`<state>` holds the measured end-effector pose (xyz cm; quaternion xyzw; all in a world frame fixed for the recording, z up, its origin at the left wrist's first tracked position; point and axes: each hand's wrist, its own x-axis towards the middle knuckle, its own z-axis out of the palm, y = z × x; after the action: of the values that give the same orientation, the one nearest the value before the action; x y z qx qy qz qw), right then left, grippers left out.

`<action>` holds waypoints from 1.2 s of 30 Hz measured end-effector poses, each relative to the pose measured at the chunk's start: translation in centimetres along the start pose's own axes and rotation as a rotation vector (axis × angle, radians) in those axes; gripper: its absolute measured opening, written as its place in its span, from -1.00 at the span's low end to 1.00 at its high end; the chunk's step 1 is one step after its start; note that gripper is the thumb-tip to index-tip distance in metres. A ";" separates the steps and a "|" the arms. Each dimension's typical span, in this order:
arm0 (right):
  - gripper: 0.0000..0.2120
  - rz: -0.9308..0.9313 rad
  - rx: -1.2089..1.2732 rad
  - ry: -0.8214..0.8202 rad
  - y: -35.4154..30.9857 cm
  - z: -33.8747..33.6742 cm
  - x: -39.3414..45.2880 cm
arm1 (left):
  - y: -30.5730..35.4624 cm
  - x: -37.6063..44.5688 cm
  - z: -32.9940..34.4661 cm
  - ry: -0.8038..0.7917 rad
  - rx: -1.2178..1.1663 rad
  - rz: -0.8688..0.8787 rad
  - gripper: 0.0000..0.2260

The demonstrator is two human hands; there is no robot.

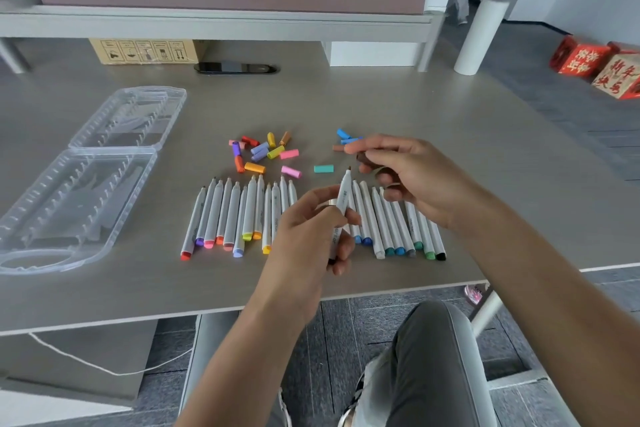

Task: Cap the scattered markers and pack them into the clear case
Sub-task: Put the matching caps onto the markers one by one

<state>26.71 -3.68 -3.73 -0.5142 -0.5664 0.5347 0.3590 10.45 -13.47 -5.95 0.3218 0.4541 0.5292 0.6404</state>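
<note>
— Holding that marker (341,210) upright, was the left hand (313,229) gripping it hard?

— No, and I doubt it needed to. Fingers and thumb were curled round the lower half of the white barrel, with the bare tip pointing up and away from the desk (450,107). A pen like that looked light and stiff; the smooth plastic could probably slip or roll in a loose pinch, so mid-barrel seemed the sensible place to hold it.

— And the right hand (412,173)?

— It pinched a small dark brown cap (363,158) between thumb and fingertips, just beyond the marker's tip, not yet touching it. The cap was largely hidden by the fingers, so I couldn't tell which way its open end faced.

— Anything fragile?

— The felt tip, I'd judge. A cap pushed on crooked might crush it or smear ink, so it wanted lining up straight with the barrel, then a firm press.

— Where was everything else?

— The other uncapped markers (239,215) lay side by side in a row near the desk's front edge, tips pointing away. The loose caps (263,152) were scattered just behind them. The clear case (83,184) lay opened flat, well off to the left, holding no markers. It looked like thin, flexible plastic, likely to skid if pressed from one side.
</note>
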 end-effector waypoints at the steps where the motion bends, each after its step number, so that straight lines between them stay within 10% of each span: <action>1: -0.71 -0.006 -0.015 -0.030 0.0 -0.1 -0.2 | 0.1 -0.1 -0.1 0.005 0.001 0.006 -0.70; 19: -0.86 -0.135 -0.253 -0.154 0.1 -0.6 -1.8 | 0.0 -1.2 -1.0 -0.046 0.176 0.010 -0.70; 36: -0.92 -0.190 -0.155 0.165 -0.2 3.8 -1.1 | 1.8 -0.1 -1.9 0.077 0.290 0.130 -0.81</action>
<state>23.23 -5.58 -4.02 -0.5267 -0.6207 0.4089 0.4125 8.00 -13.30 -5.03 0.4193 0.5281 0.5102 0.5338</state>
